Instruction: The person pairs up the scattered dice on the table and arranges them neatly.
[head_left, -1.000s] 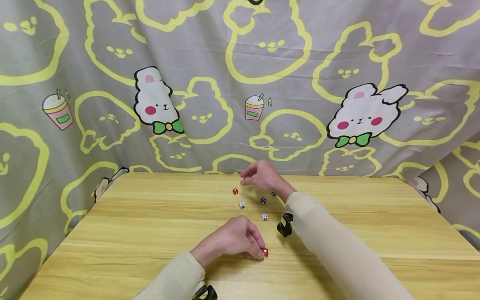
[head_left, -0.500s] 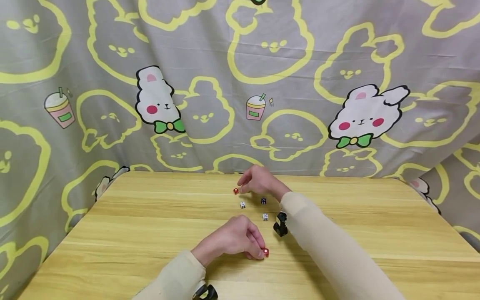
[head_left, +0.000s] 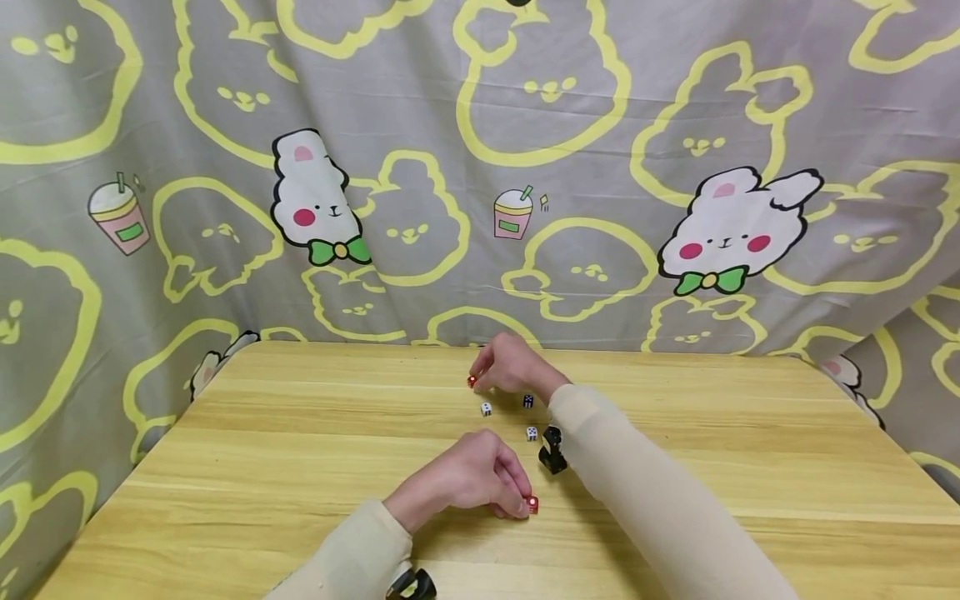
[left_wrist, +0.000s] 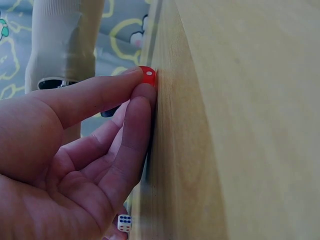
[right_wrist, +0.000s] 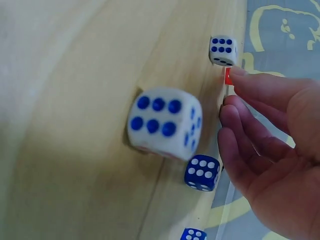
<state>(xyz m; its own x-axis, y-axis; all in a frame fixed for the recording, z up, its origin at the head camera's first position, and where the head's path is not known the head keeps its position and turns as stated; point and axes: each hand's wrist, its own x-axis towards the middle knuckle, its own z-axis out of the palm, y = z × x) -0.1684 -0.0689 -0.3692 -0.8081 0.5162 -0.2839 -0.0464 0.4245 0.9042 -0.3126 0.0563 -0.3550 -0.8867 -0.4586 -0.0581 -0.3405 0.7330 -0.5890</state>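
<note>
A: How do the hands stand?

B: The left hand [head_left: 476,473] pinches the near red die [head_left: 533,505] on the person's side of the near white die [head_left: 532,433]. The right hand [head_left: 512,364] pinches the far red die [head_left: 472,382], beyond that white die and to its left.

A: What would make those grips good?

B: Likely fingertips square on opposite faces, pressed lightly. The right hand's spare fingers should avoid the blue die [head_left: 528,401] just beyond the near white die. The other white die [head_left: 486,409], beyond and left of it, needs the same care. A second blue die [right_wrist: 193,235] shows only in the right wrist view.

A: And the edges?

B: The worktop [head_left: 300,450] ends beyond the near white die, close behind the right hand, where the patterned curtain [head_left: 420,117] hangs. Broader surface stretches left and right of that die. The black wrist device [head_left: 552,460] sits just to its right, so a low sweep could knock it.
</note>
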